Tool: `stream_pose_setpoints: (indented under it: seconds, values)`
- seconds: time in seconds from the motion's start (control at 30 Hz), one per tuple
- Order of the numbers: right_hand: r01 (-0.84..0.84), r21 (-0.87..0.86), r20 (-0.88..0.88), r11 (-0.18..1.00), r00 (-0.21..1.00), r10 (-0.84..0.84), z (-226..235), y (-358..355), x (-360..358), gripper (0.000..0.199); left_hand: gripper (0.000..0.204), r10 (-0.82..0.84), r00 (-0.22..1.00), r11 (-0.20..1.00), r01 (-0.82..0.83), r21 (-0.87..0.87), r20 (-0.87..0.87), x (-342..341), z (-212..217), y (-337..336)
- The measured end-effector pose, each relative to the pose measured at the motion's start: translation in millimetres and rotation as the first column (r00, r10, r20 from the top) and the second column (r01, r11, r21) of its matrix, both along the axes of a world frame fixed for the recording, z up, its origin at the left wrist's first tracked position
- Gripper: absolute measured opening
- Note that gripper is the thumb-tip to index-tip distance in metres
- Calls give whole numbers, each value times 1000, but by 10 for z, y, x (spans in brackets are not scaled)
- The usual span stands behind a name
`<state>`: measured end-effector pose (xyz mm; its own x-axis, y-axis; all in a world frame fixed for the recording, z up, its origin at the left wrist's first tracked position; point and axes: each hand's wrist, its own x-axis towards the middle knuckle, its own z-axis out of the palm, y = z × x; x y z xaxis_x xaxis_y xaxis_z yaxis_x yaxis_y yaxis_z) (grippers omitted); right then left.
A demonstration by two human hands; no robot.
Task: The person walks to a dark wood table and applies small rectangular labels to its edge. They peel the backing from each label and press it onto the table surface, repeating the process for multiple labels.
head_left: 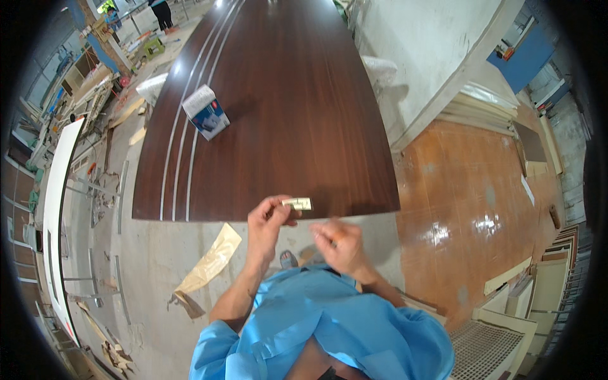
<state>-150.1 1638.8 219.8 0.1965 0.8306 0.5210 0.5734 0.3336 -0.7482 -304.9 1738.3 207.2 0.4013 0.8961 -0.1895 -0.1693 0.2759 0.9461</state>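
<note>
My left hand [263, 225] pinches a small cream-coloured label [297, 204] with dark marks, just above the near edge of a dark brown wood-grain panel [285, 126]. A short way to the right, my right hand [342, 246] is slightly blurred, with its fingers curled in and the thumb against them. Whatever may be between those fingers is too small or hidden to make out. Three pale stripes run lengthwise along the panel's left side. On them, at the left, stands a blue and white cardboard box [208, 115], apart from both hands.
A crumpled yellowish sheet [209, 256] lies on the floor left of my left arm. Farther left stands a long white panel [58, 202] near metal bars. To the right are a pale wall [424, 50] and stacked boards [551, 278]. Another person [162, 14] stands far back left.
</note>
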Motion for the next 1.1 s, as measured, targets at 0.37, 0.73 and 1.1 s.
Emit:
stream_pose_setpoints:
  seconds: [0.37,0.73,1.1]
  values:
    - [-242,-99,8,965,970,244,445,216,1689,11,24,-65,963,974,118,194,-261,904,369,-240]
    - [-466,-186,-387,865,844,371,119,-59,2537,27,13,62,970,992,-34,118,-237,1917,378,-674]
    - [-654,-257,-770,712,584,258,-340,-375,2797,17,18,33,989,999,-35,-15,-141,2223,126,-969]
